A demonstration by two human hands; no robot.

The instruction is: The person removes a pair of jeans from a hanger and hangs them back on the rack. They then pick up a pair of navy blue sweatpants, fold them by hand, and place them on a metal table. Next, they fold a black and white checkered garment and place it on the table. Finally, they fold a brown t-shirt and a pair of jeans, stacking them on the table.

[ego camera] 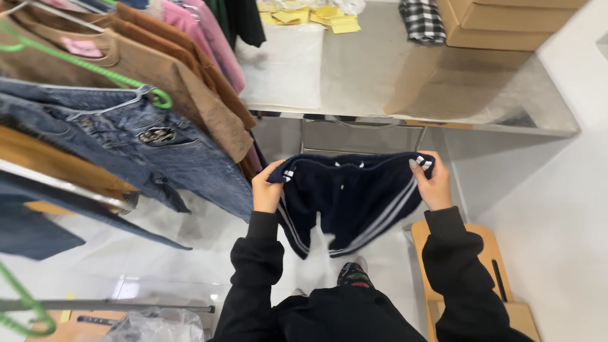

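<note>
Room first: pale glossy floor w/ reflections, white wall on the right, and a steel table across the top of the view. On the table sit stacked cardboard boxes, a folded black-and-white checked cloth, a scatter of yellow paper slips and a white sheet. Under its front edge the steel legs show, partly behind the garment.

Left side is a clothes rack: brown tops, pink ones behind, blue jeans on a hanger, plus a green hanger lying across the brown fabric. A wooden stool stands by the person's right side, near the wall.

Centre — navy shorts w/ white side stripes, held up in the air between table and body, waistband stretched flat, legs hanging down. Left hand is closed on the waistband's left corner, fingers curled round the cloth. Right hand pinches the right corner, thumb on the near side. Both arms are in black sleeves.

Hard to read: bottom left has a crumpled clear plastic bag and a brown board, both cut off by the frame. A second green hanger is only partly in view at the left edge. Patterned shoes peek out below the shorts — mostly hidden. Dark garments at top centre are cropped, kind unclear.
</note>
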